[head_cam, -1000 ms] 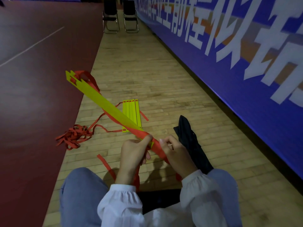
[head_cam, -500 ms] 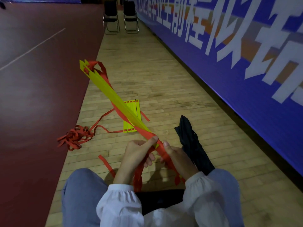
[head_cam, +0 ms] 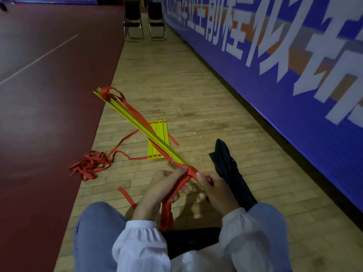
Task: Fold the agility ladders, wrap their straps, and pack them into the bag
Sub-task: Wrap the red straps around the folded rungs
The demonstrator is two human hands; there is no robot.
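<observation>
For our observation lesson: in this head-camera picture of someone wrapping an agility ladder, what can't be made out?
Head view:
1. Held ladder, near end: covered by red strap, left hand and right hand.
2. Black bag, lower end: behind the right knee.
3. Banner, lettering: cut by upper and right edges.

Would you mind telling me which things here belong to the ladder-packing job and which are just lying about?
Job: held bundle of yellow plastic rungs with red strap; folded yellow ladder on the floor; tangled red fabric straps; black fabric bag.
Lying about: two black folding chairs; blue wall banner.
</observation>
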